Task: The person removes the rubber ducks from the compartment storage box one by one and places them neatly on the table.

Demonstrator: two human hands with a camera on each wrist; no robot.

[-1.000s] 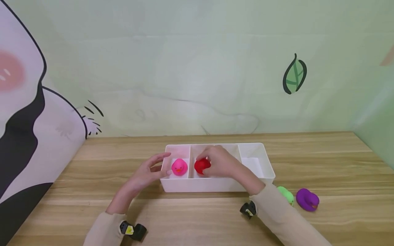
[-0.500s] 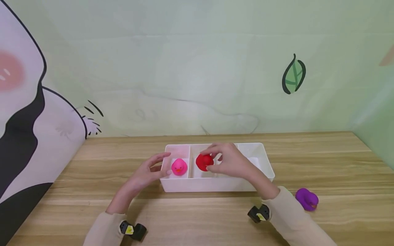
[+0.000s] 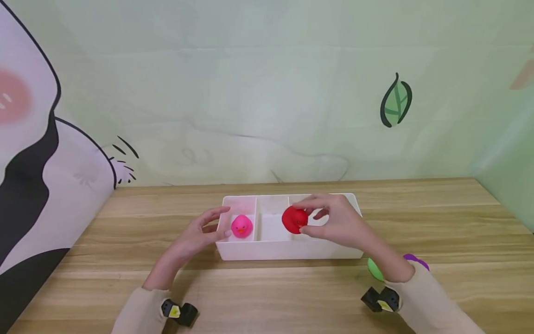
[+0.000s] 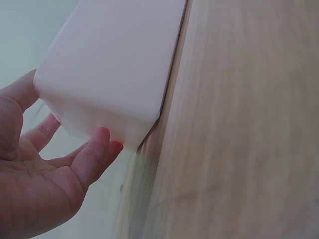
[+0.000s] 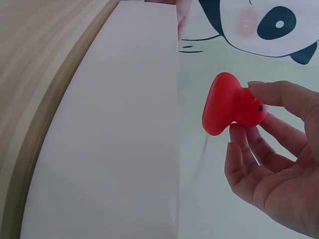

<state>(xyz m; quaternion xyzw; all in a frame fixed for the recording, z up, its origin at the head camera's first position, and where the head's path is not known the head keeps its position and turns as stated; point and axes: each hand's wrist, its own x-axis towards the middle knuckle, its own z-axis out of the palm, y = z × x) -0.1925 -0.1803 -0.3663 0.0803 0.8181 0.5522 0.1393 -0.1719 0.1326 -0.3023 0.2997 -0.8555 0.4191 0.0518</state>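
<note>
A white divided box point(image 3: 267, 251) sits on the wooden table, with a pink rubber duck point(image 3: 242, 227) in its leftmost compartment. At the box's left end, my left hand point(image 3: 204, 227) holds the corner loosely, thumb at the rim and fingertips against the end wall point(image 4: 75, 114). My right hand point(image 3: 340, 220) pinches a red rubber duck point(image 3: 294, 220) by its head between thumb and fingers. In the right wrist view the red duck point(image 5: 222, 104) shows beside the box's rim, held in the air. Over the box, it overlaps a divider right of the second compartment.
Partly hidden by my right forearm, a green duck point(image 3: 375, 269) and a purple duck point(image 3: 417, 260) lie on the table point(image 3: 267, 297) right of the box. Behind the table rises a printed wall backdrop point(image 3: 250, 93).
My right hand has lifted the red duck from the second compartment and carried it rightward. The left hand and the pink duck stay put.
</note>
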